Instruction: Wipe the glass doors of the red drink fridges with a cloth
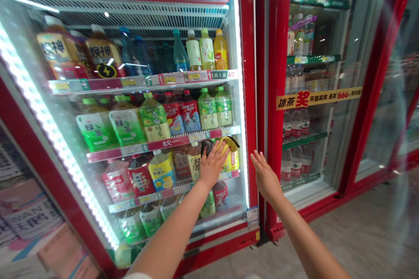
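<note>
My left hand (214, 163) presses a yellow and dark grey cleaning cloth (231, 143) flat against the glass door of a lit drinks fridge. Its fingers lie over the cloth, whose yellow part sticks out to the right and whose grey part shows at the left. Beside the red door frame (249, 109), my right hand (266, 178) is raised with fingers stretched out and nothing in it. Whether it touches the frame I cannot tell. Behind the glass, bottles of green tea (153, 117) stand on the shelf just above the cloth.
A second red-framed fridge (275, 52) stands at the right, with a yellow printed strip (319, 98) across its glass. Stacked cartons (28, 213) are at the lower left. Grey floor tiles (360, 226) run along the front.
</note>
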A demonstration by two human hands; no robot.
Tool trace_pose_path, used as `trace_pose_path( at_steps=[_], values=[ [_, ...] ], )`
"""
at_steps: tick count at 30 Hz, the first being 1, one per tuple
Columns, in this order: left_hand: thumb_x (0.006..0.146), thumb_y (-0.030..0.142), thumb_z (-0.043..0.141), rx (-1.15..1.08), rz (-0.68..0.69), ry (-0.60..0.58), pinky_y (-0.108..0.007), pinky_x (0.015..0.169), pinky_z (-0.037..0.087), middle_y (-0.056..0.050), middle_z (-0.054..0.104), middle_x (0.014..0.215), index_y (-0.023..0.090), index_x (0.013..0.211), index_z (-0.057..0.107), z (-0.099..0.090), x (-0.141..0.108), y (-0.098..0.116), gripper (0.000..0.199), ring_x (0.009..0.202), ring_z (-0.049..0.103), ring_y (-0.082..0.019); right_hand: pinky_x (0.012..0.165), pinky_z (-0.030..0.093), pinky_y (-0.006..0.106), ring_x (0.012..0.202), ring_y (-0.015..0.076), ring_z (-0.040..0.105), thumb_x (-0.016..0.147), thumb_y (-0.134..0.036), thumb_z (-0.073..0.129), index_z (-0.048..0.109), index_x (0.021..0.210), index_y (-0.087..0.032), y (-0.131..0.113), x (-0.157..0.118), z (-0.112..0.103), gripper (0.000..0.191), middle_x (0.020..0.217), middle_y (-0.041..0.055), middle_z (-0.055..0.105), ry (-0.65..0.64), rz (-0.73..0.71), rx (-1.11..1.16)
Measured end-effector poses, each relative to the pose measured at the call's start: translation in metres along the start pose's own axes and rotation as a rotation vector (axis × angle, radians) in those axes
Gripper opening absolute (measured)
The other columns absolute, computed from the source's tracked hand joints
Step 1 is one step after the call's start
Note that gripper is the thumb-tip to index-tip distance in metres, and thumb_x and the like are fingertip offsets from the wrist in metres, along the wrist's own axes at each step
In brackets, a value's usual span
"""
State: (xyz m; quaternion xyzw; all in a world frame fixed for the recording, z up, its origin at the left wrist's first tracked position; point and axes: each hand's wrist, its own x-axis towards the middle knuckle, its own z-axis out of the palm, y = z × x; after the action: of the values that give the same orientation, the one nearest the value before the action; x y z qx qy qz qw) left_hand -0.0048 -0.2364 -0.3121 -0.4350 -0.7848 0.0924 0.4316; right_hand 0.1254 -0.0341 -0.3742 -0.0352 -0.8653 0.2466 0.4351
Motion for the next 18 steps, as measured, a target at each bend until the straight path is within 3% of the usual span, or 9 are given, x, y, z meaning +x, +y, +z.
trace_pose_path(
  at_steps=[2, 4, 7, 10, 12, 14, 18],
  values=[
    [0.092, 0.02, 0.061, -0.008, 0.012, 0.01, -0.057, 0.126, 0.027, -0.003, 0.023, 0.17, 0.032, 0.155, 0.041, 0.007, -0.018, 0.002, 0.067, 0.159, 0.015, -0.024, 0.121, 0.04, 0.047, 0.156, 0.0216, 0.024, 0.09, 0.002, 0.033, 0.044, 0.156, -0.023, -0.007, 0.002, 0.004, 0.071, 0.164, 0.0105, 0.038, -0.025, -0.01, 0.019],
    [0.094, 0.017, 0.055, -0.025, 0.125, -0.007, -0.051, 0.125, 0.03, 0.001, 0.031, 0.168, 0.036, 0.152, 0.046, 0.009, -0.027, 0.002, 0.061, 0.159, 0.018, -0.018, 0.12, 0.041, 0.048, 0.156, 0.0218, 0.024, 0.089, 0.003, 0.034, 0.041, 0.157, -0.026, -0.015, 0.005, 0.009, 0.074, 0.165, 0.009, 0.037, -0.037, -0.02, 0.044],
    [0.095, 0.017, 0.056, -0.04, 0.197, -0.053, -0.053, 0.124, 0.031, 0.004, 0.027, 0.168, 0.039, 0.154, 0.041, -0.004, -0.015, -0.009, 0.064, 0.159, 0.015, -0.017, 0.12, 0.042, 0.047, 0.156, 0.0219, 0.022, 0.087, 0.004, 0.036, 0.036, 0.159, -0.032, -0.026, 0.01, 0.015, 0.081, 0.167, 0.0052, 0.034, -0.034, -0.033, 0.066],
    [0.092, 0.026, 0.065, -0.029, 0.014, -0.047, -0.065, 0.124, 0.024, 0.002, 0.018, 0.171, 0.04, 0.158, 0.033, -0.024, -0.005, -0.03, 0.075, 0.16, 0.007, -0.023, 0.12, 0.041, 0.046, 0.157, 0.0216, 0.021, 0.086, 0.004, 0.035, 0.035, 0.16, -0.033, -0.034, 0.012, 0.02, 0.083, 0.168, 0.0031, 0.032, -0.033, -0.043, 0.059],
    [0.09, 0.032, 0.07, -0.015, -0.124, -0.034, -0.069, 0.124, 0.02, 0.0, 0.017, 0.171, 0.039, 0.159, 0.031, -0.027, -0.015, -0.039, 0.08, 0.161, 0.004, -0.026, 0.118, 0.044, 0.046, 0.157, 0.0218, 0.021, 0.087, 0.003, 0.034, 0.037, 0.159, -0.033, -0.037, 0.011, 0.023, 0.08, 0.168, 0.0031, 0.032, -0.042, -0.031, 0.053],
    [0.088, 0.033, 0.072, -0.012, -0.175, -0.041, -0.068, 0.125, 0.02, -0.004, 0.02, 0.17, 0.036, 0.159, 0.032, -0.021, -0.037, -0.04, 0.082, 0.16, 0.005, -0.027, 0.116, 0.047, 0.045, 0.156, 0.0223, 0.022, 0.088, 0.003, 0.034, 0.038, 0.159, -0.031, -0.04, 0.01, 0.028, 0.078, 0.167, 0.0041, 0.033, -0.055, -0.018, 0.054],
    [0.091, 0.024, 0.065, -0.055, 0.035, -0.103, -0.061, 0.127, 0.021, -0.002, 0.029, 0.168, 0.037, 0.157, 0.037, -0.006, -0.063, -0.029, 0.073, 0.159, 0.014, -0.025, 0.118, 0.044, 0.046, 0.156, 0.023, 0.023, 0.088, 0.003, 0.036, 0.038, 0.159, -0.029, -0.052, 0.015, 0.04, 0.078, 0.167, 0.0067, 0.035, -0.06, -0.044, 0.08]
  ],
)
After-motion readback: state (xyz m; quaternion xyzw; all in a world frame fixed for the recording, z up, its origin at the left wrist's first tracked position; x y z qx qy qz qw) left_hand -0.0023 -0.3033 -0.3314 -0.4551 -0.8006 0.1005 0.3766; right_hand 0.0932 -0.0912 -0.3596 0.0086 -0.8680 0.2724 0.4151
